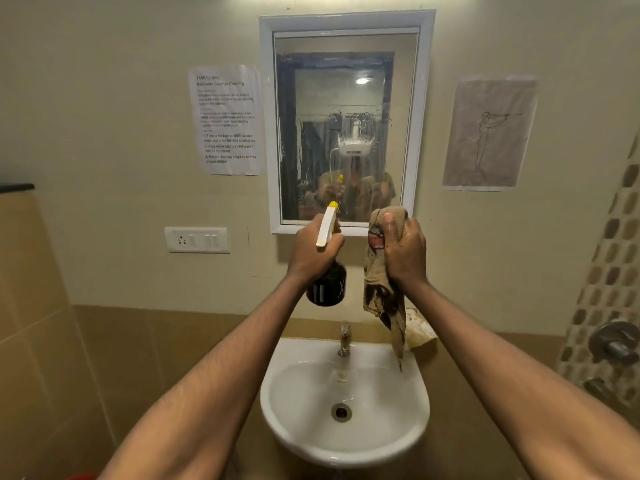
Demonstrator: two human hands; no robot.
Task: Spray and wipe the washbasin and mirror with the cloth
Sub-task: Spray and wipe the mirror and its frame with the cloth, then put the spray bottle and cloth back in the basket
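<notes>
Here we hold the spray bottle (326,284) in our left hand (313,252), fingers curled round its neck, yellow nozzle aimed toward the mirror (346,98) at twelve o'clock. Our right hand (405,251) clutches the brown cloth (381,289), which hangs down at three o'clock of the bottle. The white washbasin (301,427) sits below at six o'clock, its tap (344,339) under the bottle.

White washbasin (346,441) below white-framed streaky mirror (346,126), brown cloth (381,285) hanging, dark spray bottle (327,285) raised upright
</notes>
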